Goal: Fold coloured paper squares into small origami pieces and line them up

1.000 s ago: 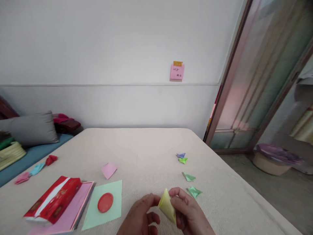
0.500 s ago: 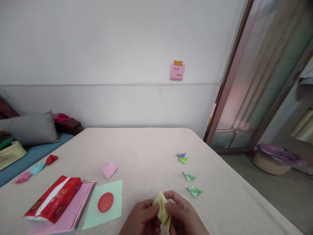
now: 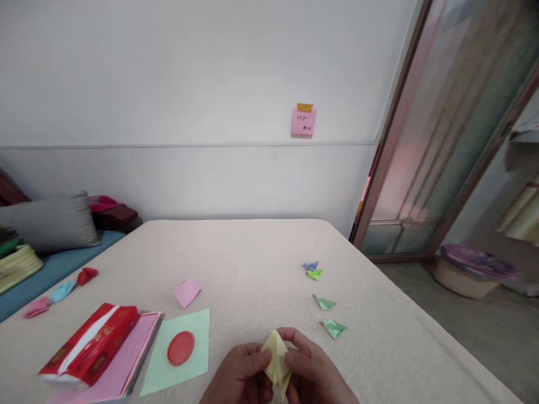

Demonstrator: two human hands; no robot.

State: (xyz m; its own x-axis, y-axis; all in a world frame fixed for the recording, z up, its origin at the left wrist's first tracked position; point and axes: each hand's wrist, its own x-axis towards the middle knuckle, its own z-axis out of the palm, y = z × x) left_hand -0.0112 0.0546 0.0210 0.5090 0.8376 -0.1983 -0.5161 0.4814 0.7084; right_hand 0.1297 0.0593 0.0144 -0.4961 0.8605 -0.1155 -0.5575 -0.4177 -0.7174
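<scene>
Between my two hands is a folded piece of yellow origami paper, diamond-shaped with a point at the top and a narrow flap hanging below. My left hand pinches its left edge with the thumb in front. My right hand grips the right edge, its thumb on the front face and its index finger bent behind the top. Other fingers of both hands are partly hidden under the paper. To the right of my hands lie two green folded paper pieces, with a lime one and a blue one farther back.
On the left, a red tissue pack rests on a stack of coloured paper. Beside it a red disc lies on a pale green sheet. A pink paper lies behind. Several folded pieces, including a red one, line the table's left edge.
The yellow paper has turned slightly in my fingers, and its front face now looks flatter and wider. Both hands keep hold of it. The view has shifted a little.
</scene>
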